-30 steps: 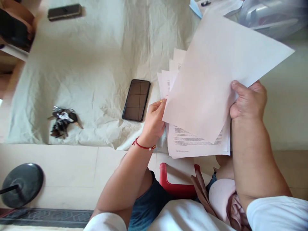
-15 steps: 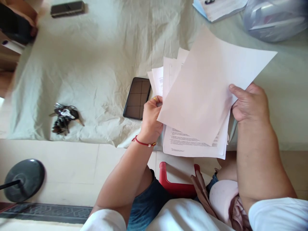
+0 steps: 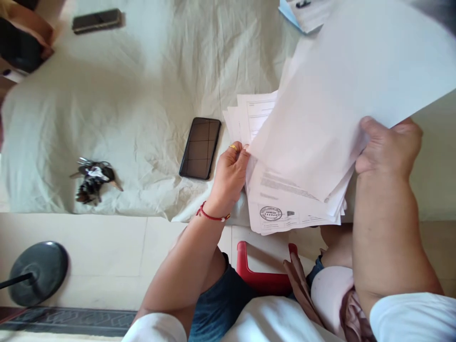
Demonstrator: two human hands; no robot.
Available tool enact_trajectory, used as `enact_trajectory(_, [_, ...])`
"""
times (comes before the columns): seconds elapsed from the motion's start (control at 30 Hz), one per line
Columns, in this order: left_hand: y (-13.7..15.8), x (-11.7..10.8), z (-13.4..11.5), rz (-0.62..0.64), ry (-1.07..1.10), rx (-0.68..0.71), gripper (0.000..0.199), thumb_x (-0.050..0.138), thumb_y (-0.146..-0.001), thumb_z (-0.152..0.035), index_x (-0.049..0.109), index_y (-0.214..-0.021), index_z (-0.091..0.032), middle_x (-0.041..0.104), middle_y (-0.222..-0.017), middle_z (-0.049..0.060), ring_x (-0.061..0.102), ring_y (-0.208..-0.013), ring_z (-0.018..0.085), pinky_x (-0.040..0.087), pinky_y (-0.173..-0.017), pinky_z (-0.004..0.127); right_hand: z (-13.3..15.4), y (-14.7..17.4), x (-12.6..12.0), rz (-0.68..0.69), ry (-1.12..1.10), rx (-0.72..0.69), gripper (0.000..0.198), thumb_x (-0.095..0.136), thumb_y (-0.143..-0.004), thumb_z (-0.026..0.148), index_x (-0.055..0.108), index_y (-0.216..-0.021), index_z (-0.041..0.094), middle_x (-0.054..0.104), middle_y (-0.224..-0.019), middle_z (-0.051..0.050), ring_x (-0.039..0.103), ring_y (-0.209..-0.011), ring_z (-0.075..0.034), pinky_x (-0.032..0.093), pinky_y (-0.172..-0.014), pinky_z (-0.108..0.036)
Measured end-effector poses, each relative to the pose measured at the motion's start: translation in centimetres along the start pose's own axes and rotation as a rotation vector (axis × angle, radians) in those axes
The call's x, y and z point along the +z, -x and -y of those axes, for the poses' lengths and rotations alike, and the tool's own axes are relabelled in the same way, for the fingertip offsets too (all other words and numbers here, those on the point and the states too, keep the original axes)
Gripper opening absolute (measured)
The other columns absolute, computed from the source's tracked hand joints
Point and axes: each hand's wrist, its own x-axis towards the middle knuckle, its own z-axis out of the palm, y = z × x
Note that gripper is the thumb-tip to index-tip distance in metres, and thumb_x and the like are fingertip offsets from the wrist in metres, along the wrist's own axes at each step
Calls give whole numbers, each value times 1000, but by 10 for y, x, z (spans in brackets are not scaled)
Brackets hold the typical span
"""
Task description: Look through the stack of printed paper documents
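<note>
My right hand (image 3: 390, 147) grips white sheets of paper (image 3: 342, 95) by their right edge, thumb on top. These sheets slant up to the right, their upper side blank. Pinched between my left thumb and fingers is the left corner of the paper; my left hand (image 3: 231, 168) wears a ring and a red bracelet. Beneath lies a fanned stack of printed documents (image 3: 295, 211), one with a round black stamp. Just left of my left hand rests a dark phone (image 3: 200, 148), flat on the cloth.
A bunch of keys (image 3: 94, 178) lies on the pale cloth (image 3: 149, 118) to the left, a dark oblong case (image 3: 97, 21) farther back. Papers with a blue edge (image 3: 308, 14) sit at the far right. Below are a red stool (image 3: 261, 280) and a round black stand base (image 3: 39, 273).
My right hand has moved right and slightly up with the blank sheets. More of the printed pages beneath now shows, including the round stamp. My left hand has shifted slightly right.
</note>
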Motion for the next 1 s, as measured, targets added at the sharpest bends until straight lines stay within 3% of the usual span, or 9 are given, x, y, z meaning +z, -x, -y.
enact_trajectory(0.1, [-1,0,-2,-37,1,-16,45,75,-108,-29,45,-75,-22,37,-75,-4,30,-67,12,28,-60,27,2,-2,0,-100,-70,16,50,54,-74,-19,82,-96,15,87,-94,3,88,-95,-16,71,-110,-46])
enact_trajectory(0.27, [-1,0,-4,-17,5,-46,28,69,-109,-20,56,-83,-22,48,-81,-2,40,-73,13,36,-68,25,8,4,2,-136,-94,73,44,53,-80,-21,79,-91,13,85,-91,2,88,-91,-18,74,-106,-49])
enact_trajectory(0.53, [-6,-2,2,-26,60,-6,28,73,-107,-24,54,-86,-23,45,-81,-3,40,-73,13,37,-70,25,12,4,-5,-116,-131,62,47,51,-86,-21,81,-99,13,86,-103,0,88,-115,-21,72,-112,-43])
enact_trajectory(0.73, [-5,0,-1,-52,50,-85,27,73,-102,-18,55,-83,-22,49,-82,-3,42,-73,12,36,-66,24,9,-1,-9,-172,-218,78,46,47,-87,-21,77,-96,13,84,-105,2,87,-116,-20,74,-109,-42])
enact_trajectory(0.83, [-4,0,-3,-12,35,-102,24,79,-99,-23,59,-85,-23,55,-82,-3,47,-73,12,38,-65,24,9,-3,-7,-186,-242,83,45,46,-86,-22,75,-96,11,84,-112,-3,86,-123,-24,73,-112,-46])
enact_trajectory(1.0, [-4,0,-1,23,-7,-67,27,87,-95,-35,64,-88,-23,62,-84,-1,55,-78,14,43,-68,26,9,-2,-4,-208,-199,109,41,49,-88,-20,74,-98,11,83,-109,-3,85,-125,-26,71,-114,-49])
